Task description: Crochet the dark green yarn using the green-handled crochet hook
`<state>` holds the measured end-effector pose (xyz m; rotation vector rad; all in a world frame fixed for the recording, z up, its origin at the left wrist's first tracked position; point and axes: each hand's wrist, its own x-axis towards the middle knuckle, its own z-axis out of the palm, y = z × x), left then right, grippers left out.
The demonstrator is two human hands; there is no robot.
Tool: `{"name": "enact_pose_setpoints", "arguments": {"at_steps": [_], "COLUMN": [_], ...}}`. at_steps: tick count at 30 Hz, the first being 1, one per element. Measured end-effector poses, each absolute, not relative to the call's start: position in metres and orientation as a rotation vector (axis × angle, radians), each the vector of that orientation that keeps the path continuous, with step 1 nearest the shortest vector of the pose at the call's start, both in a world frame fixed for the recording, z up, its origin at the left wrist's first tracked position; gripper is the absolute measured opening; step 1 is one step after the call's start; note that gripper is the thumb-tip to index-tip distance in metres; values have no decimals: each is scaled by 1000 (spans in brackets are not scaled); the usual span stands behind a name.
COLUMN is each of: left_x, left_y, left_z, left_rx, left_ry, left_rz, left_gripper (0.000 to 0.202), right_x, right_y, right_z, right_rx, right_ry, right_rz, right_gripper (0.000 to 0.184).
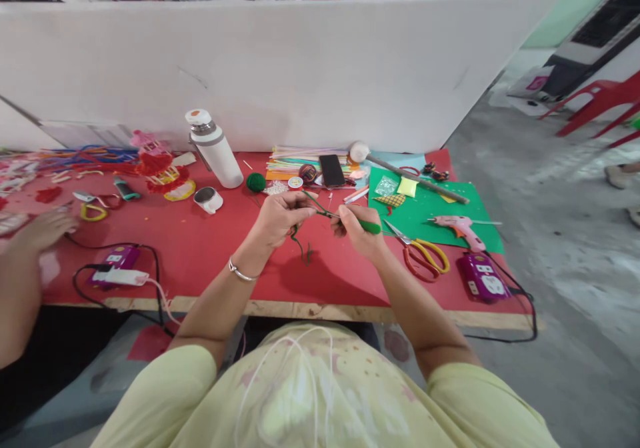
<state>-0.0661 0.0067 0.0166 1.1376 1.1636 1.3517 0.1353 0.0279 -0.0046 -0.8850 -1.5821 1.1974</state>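
Note:
Green yarn point(301, 243) is pinched in my left hand point(285, 216), with a loose tail hanging below the fingers. My right hand point(356, 225) is closed round the green handle of a crochet hook point(371, 227), whose thin metal shaft points left and meets the yarn between the two hands. Both hands are held over the red tabletop point(220, 241). A ball of dark green yarn point(256, 182) lies beyond my left hand. Scissors with red and yellow handles point(425, 256) rest to the right of my right hand.
A white flask point(216, 151) and its cup point(209, 199) stand left. A phone point(331, 171) lies beyond my hands. On the right are a green sheet point(480, 215), a pink glue gun point(461, 229) and a purple power strip point(483, 277). Another person's hand point(50, 228) rests at far left.

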Motion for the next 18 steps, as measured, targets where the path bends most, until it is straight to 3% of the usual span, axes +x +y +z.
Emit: {"name": "enact_pose_setpoints", "arguments": {"at_steps": [18], "left_x": [-61], "left_y": [3], "left_z": [15], "left_rx": [1148], "left_ry": [1121], "left_rz": [1320], "left_gripper": [45], "right_x": [135], "right_y": [28], "right_z": [1], "right_rx": [-835], "right_ry": [-1395], "right_rz": [1345], "right_gripper": [55]}}
